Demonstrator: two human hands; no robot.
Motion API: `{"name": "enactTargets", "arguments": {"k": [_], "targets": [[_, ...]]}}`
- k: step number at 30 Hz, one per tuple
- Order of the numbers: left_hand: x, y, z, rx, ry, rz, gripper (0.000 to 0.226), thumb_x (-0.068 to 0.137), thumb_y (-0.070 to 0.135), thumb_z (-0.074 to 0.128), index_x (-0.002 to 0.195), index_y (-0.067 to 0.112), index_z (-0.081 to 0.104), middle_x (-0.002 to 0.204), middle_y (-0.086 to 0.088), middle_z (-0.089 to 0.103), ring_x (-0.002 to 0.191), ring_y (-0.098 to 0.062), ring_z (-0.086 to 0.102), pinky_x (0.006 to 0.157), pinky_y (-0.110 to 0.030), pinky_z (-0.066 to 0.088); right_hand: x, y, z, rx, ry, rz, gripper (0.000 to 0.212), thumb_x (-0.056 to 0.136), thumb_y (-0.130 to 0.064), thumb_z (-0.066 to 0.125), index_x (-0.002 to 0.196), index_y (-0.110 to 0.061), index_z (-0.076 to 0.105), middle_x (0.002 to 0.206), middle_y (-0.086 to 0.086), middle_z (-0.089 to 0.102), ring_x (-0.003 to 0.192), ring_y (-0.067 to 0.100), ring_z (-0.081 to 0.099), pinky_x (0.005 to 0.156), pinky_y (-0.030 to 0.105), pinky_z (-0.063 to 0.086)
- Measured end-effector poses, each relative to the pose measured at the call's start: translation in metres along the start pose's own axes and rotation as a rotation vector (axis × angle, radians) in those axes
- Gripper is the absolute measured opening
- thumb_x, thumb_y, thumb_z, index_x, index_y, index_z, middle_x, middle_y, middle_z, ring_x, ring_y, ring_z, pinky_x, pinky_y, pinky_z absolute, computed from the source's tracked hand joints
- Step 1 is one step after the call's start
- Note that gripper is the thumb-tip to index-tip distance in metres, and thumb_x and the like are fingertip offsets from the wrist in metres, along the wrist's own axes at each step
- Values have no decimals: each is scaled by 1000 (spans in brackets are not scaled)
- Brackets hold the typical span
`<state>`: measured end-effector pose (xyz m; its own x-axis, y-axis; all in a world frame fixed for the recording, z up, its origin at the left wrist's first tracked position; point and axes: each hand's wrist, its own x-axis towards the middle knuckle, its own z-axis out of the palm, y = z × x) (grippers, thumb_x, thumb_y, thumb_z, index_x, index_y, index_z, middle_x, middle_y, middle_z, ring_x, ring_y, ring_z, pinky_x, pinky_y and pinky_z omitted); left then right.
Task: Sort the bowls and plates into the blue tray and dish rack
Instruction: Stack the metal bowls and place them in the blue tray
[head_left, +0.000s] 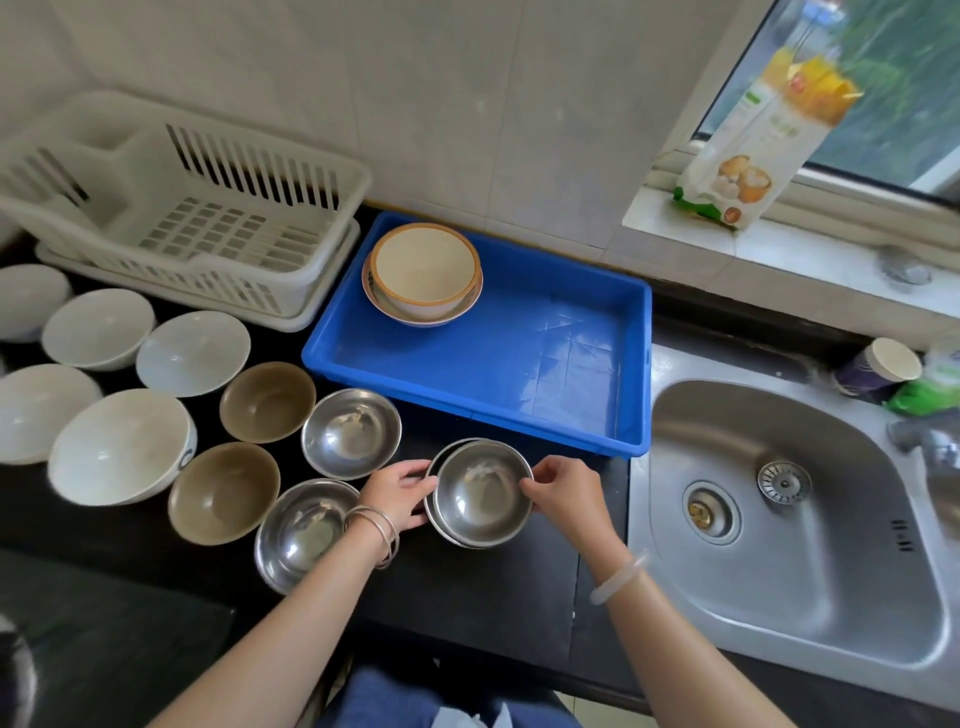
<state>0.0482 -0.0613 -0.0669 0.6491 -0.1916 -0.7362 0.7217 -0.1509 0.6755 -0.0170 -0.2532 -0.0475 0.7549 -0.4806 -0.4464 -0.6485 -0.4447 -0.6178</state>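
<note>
Hands, left (400, 496) and right (566, 493), grasp rims of nested round steel bowls (480, 493).

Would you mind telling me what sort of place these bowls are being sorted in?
Most likely a home kitchen: a stainless steel sink set into a black countertop, a white plastic dish rack against a tiled wall, and a window sill beside it.

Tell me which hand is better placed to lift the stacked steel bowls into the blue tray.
Probably the right hand. Both hands grip the stacked steel bowls, but the blue plastic tray lies ahead and to the right, while the left hand sits beside the loose steel bowls.
</note>
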Motion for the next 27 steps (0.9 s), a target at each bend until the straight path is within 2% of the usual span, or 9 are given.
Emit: {"name": "enactTargets", "arguments": {"k": [3, 7, 10, 12, 14, 17, 19, 24, 27], "targets": [[-1, -2, -1, 25, -21, -6, 39, 87, -4, 54, 124, 8, 52, 110, -13, 58, 94, -22, 57, 79, -36, 50, 1, 5, 6, 40, 6, 6, 9, 77, -21, 72, 73, -17, 66, 68, -2, 67, 70, 15, 66, 64, 27, 53], [1, -5, -2, 20, -28, -5, 40, 86, -6, 53, 124, 7, 52, 117, -17, 58, 93, -23, 58, 78, -36, 50, 2, 14, 9, 140, 64, 39, 19, 75, -24, 77, 87, -20, 62, 76, -2, 63, 72, 13, 61, 65, 27, 52], [3, -7, -4, -15, -31, -28, 39, 87, -3, 54, 124, 7, 52, 106, -13, 61, 81, -17, 61, 69, -31, 52, 3, 20, 11, 392, -58, 156, 26, 79, -22, 75, 102, -17, 64, 85, 4, 66, 76, 17, 67, 61, 25, 57], [4, -9, -5, -34, -38, -42, 38, 88, 0, 54, 125, 8, 52, 96, -6, 63, 81, -16, 62, 65, -29, 52, 2, 22, 14, 574, -177, 230, 25, 83, -20, 71, 107, -13, 66, 91, 10, 70, 75, 18, 70, 59, 26, 58], [3, -9, -5, -51, -51, -52, 37, 89, 2, 53, 125, 8, 51, 95, -5, 65, 79, -15, 63, 65, -29, 53, 2, 22, 15, 615, -216, 245, 21, 85, -19, 69, 106, -15, 68, 91, 11, 71, 69, 14, 72, 58, 25, 57], [0, -4, -5, -40, -67, -48, 39, 90, 2, 52, 128, 7, 49, 113, -13, 62, 88, -20, 62, 77, -35, 51, 3, 20, 15, 636, -202, 239, 19, 85, -18, 70, 104, -15, 68, 92, 12, 72, 69, 16, 72, 57, 26, 57], [-4, 5, -5, -24, -72, -25, 40, 89, 3, 53, 129, 7, 49, 121, -14, 59, 94, -20, 60, 79, -36, 50, 5, 15, 10, 648, -185, 223, 18, 84, -18, 71, 101, -16, 69, 91, 12, 73, 70, 19, 73, 57, 26, 57], [-9, 49, -3, -35, -99, 67, 39, 88, 4, 55, 126, 9, 51, 112, -7, 60, 94, -17, 60, 77, -34, 51, 16, -14, -19, 698, -159, 107, 11, 84, -17, 70, 94, -13, 72, 72, 1, 74, 63, 13, 71, 52, 23, 55], [-6, 80, 6, -63, -112, 124, 34, 88, 6, 56, 121, 7, 52, 111, -9, 60, 93, -18, 60, 80, -35, 51, 32, -33, -41, 706, -128, 69, 3, 84, -18, 70, 87, -17, 70, 69, -1, 71, 59, 11, 68, 52, 23, 55]]}}
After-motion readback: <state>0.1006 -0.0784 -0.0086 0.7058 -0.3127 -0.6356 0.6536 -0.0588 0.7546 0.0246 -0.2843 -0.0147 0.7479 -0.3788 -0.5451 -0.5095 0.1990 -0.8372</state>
